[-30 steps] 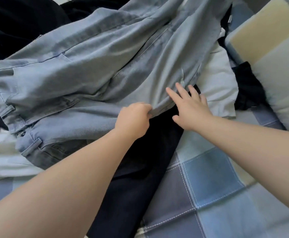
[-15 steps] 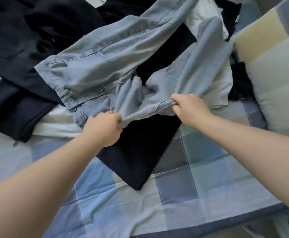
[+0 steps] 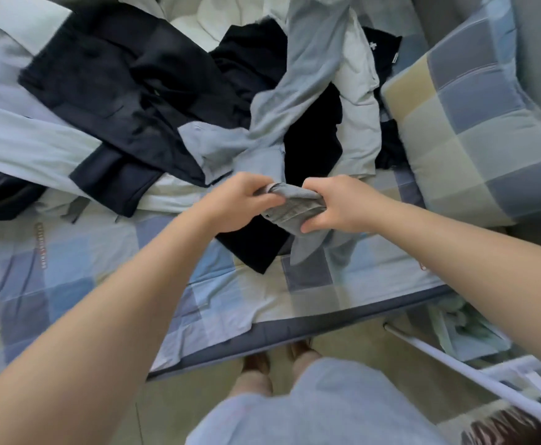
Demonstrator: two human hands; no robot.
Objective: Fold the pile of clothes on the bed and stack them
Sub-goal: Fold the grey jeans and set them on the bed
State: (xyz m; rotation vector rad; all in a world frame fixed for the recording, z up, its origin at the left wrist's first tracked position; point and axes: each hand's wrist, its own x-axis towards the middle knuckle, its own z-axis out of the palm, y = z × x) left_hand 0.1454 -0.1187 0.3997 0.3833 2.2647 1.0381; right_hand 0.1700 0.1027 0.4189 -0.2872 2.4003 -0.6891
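Head view: both hands, left hand [image 3: 243, 200] and right hand [image 3: 336, 203], clench one bunched end of the jeans [image 3: 307, 75], which trail lengthwise toward the bed's [image 3: 230, 300] far edge.

I see open checked sheet [image 3: 79, 261] near me — room to pass. Beyond, the clothes pile [image 3: 140, 91] blocks; a pillow [image 3: 474, 130] walls the right.

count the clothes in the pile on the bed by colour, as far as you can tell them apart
Light blue jeans: 1, gripped by left hand and right hand
Black or navy garments: at least 2, overlapping, exact count unclear
White garment: at least 1
Total: at least 4
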